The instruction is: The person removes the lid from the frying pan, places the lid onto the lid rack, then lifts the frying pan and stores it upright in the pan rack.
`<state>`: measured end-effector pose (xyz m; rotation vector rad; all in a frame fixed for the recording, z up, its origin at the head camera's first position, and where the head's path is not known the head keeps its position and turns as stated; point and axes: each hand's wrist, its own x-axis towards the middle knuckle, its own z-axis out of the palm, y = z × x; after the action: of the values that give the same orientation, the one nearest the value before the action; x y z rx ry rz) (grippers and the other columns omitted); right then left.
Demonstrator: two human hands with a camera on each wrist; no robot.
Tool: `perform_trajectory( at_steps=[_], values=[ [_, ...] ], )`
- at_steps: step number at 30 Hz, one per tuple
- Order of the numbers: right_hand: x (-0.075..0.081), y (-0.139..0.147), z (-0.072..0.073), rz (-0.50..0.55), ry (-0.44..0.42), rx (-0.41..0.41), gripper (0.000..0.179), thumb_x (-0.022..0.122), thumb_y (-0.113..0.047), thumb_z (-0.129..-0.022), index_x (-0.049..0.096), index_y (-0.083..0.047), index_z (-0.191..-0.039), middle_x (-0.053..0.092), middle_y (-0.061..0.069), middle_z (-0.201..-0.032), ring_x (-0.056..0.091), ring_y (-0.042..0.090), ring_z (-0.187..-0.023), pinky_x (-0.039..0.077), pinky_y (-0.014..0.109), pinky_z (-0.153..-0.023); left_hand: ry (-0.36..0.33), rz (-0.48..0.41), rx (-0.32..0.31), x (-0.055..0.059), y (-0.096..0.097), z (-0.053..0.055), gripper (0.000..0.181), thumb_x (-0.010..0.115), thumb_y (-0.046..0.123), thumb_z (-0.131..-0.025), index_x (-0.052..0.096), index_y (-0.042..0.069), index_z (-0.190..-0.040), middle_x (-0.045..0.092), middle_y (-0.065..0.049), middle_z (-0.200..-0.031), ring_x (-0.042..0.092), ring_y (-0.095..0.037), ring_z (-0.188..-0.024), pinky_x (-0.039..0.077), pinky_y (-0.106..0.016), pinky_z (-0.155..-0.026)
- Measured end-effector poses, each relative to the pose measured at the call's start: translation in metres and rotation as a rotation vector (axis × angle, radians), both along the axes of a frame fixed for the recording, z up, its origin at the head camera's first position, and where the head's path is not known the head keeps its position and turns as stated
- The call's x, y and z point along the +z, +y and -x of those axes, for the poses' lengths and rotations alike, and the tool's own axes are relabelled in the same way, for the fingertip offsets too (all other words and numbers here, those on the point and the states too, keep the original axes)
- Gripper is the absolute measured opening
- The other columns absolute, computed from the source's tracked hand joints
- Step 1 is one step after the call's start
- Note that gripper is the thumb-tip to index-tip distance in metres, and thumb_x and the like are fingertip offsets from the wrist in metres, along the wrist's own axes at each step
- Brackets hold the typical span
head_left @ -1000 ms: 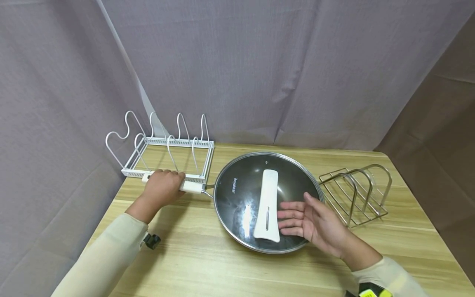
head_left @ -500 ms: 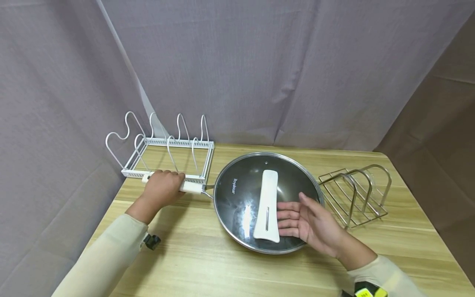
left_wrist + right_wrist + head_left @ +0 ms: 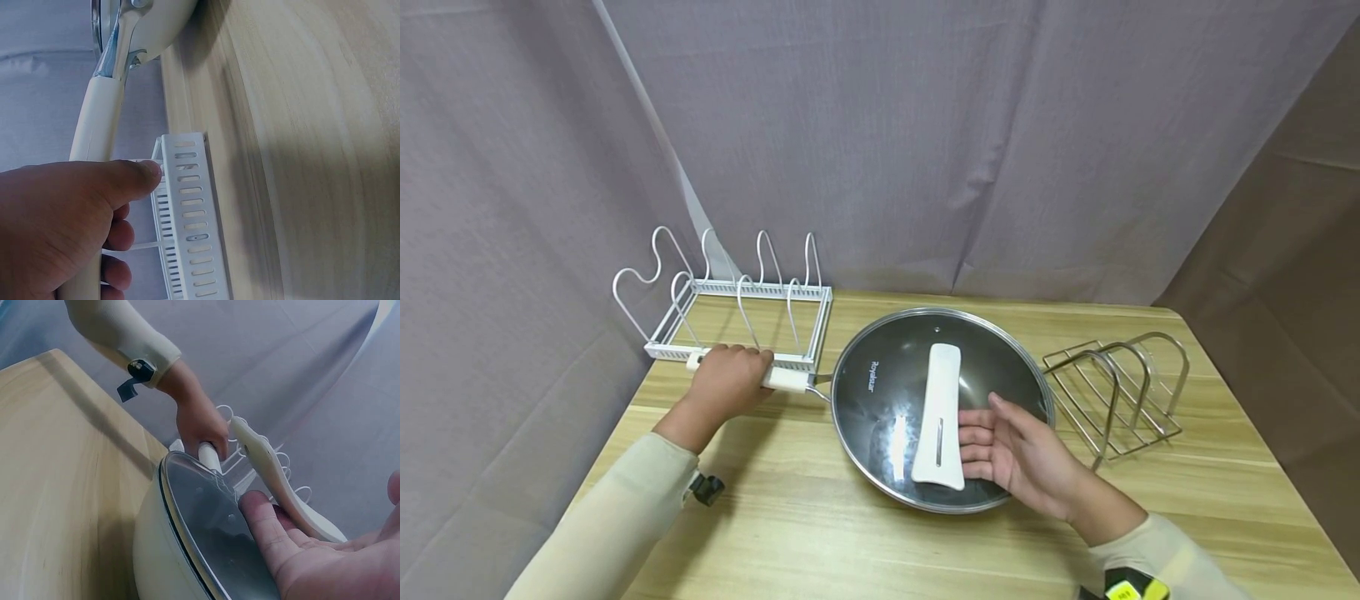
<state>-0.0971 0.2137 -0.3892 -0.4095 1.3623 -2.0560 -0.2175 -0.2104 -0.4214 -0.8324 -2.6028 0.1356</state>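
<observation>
A cream wok (image 3: 153, 550) stands on the table, covered by a dark glass lid (image 3: 880, 433) with a metal rim. Across the lid runs a long white lid handle (image 3: 942, 383) with a slot near its front end. My left hand (image 3: 728, 379) grips the wok's white handle (image 3: 787, 379), fingers wrapped round it and thumb alongside in the left wrist view. My right hand (image 3: 1026, 462) is over the right side of the lid, palm turned toward the lid handle and thumb raised. Its extended fingertips are right at the handle's right edge and partly hidden by it in the head view.
Behind the left hand stands a white pot rack (image 3: 815, 365) with upright wire loops, close to the wok handle. A steel wire rack (image 3: 1116, 400) sits to the right, near the wok. Grey curtains (image 3: 880, 150) close off the back of the wooden table (image 3: 820, 533).
My right hand has shifted slightly left, its fingertips now closer in against the lid handle. My left hand and the wok have stayed in place.
</observation>
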Motion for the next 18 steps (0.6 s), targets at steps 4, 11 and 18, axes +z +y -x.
perform_trajectory(
  at_steps=[4, 11, 18],
  values=[
    [-0.001, -0.003, -0.001, 0.008, -0.009, 0.000, 0.073, 0.015, -0.042, -0.113, 0.014, 0.025, -0.143, 0.057, 0.023, -0.128, 0.063, 0.029, -0.114, 0.050, 0.042, -0.102, -0.001, 0.005, 0.002, 0.000, 0.000, 0.000, 0.035, 0.082, 0.025, -0.074, 0.050, 0.010, -0.074, 0.058, -0.004, -0.062, 0.058, -0.029, -0.055, 0.047, -0.044, -0.052],
    [-0.001, -0.007, -0.003, 0.014, -0.027, -0.005, 0.072, 0.017, -0.041, -0.113, 0.014, 0.025, -0.143, 0.057, 0.023, -0.127, 0.062, 0.030, -0.114, 0.050, 0.042, -0.102, -0.011, 0.001, 0.007, -0.001, 0.000, 0.000, 0.034, 0.081, 0.025, -0.074, 0.050, 0.011, -0.074, 0.057, -0.003, -0.062, 0.058, -0.029, -0.055, 0.047, -0.044, -0.052],
    [-0.002, -0.012, -0.004, 0.015, -0.039, -0.006, 0.061, 0.021, -0.036, -0.113, 0.022, 0.018, -0.141, 0.057, 0.022, -0.129, 0.061, 0.031, -0.118, 0.051, 0.042, -0.101, -0.007, -0.001, 0.004, -0.002, 0.000, 0.001, 0.034, 0.081, 0.025, -0.074, 0.050, 0.011, -0.074, 0.057, -0.003, -0.062, 0.058, -0.029, -0.054, 0.047, -0.044, -0.052]
  ],
)
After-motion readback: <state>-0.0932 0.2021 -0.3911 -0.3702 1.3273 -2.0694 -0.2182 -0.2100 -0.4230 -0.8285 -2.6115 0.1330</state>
